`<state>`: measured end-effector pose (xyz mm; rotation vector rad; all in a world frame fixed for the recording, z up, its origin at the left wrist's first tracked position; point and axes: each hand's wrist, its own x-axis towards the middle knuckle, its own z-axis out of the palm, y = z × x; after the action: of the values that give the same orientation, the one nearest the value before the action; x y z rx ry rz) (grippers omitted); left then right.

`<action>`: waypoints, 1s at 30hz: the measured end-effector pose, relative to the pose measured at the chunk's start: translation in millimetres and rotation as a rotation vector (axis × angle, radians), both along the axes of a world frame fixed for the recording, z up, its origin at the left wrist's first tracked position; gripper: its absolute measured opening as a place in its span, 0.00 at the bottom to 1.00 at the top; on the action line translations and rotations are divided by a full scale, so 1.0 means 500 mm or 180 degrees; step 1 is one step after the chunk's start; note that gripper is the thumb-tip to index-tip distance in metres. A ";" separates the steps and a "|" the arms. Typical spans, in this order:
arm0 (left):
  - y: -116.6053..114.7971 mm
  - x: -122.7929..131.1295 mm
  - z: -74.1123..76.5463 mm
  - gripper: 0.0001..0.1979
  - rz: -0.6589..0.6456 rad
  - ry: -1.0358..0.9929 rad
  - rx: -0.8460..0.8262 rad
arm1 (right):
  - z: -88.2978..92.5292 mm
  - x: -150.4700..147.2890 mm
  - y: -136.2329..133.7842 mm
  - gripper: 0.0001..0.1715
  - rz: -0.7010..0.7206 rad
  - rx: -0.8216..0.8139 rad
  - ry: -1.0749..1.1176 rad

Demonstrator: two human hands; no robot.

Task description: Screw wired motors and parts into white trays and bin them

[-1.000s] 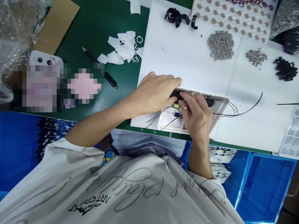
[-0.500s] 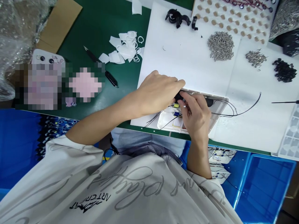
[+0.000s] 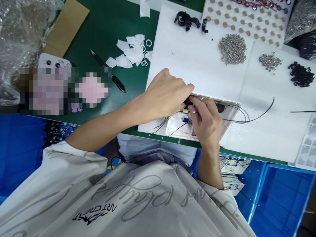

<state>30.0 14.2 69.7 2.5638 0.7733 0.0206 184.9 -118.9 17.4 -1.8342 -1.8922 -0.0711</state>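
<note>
We look down on a green tabletop (image 3: 84, 39) spread with white paper sheets (image 3: 197, 56). At the paper's near edge lies a white plastic housing (image 3: 229, 113), open side up, holding small yellow and blue components (image 3: 185, 115) and trailing black wires (image 3: 256, 117). Across its far rim runs a black part (image 3: 190, 102), which both our hands work on. The left hand (image 3: 165, 95) comes in from the side, its fingers (image 3: 184, 87) pressed together and curled over the part. The right hand (image 3: 207, 123) sits just beside it, its fingers (image 3: 197, 105) pinching at the same part, though the exact grip is partly hidden.

Beyond the hands lie a pile of screws (image 3: 232, 49), a smaller pile of screws (image 3: 270, 62) and black rings (image 3: 300, 75). Farther left, a craft knife (image 3: 107, 70) rests near white scraps (image 3: 133, 52).
</note>
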 end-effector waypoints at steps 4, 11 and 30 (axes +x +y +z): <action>0.001 0.003 0.000 0.15 -0.0028 -0.0025 0.0060 | -0.001 0.000 0.001 0.16 0.0008 0.0017 0.0021; 0.030 -0.017 -0.003 0.17 -0.0336 -0.0066 -0.0451 | 0.002 -0.003 0.001 0.16 -0.0051 -0.0079 0.0011; 0.027 -0.017 -0.020 0.11 -0.0138 -0.0369 -0.0696 | 0.003 -0.002 0.003 0.15 0.0000 -0.0010 -0.0025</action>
<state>21.6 28.0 59.4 2.3489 0.6390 0.0668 183.8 -117.2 19.0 -1.8387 -1.8985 -0.0757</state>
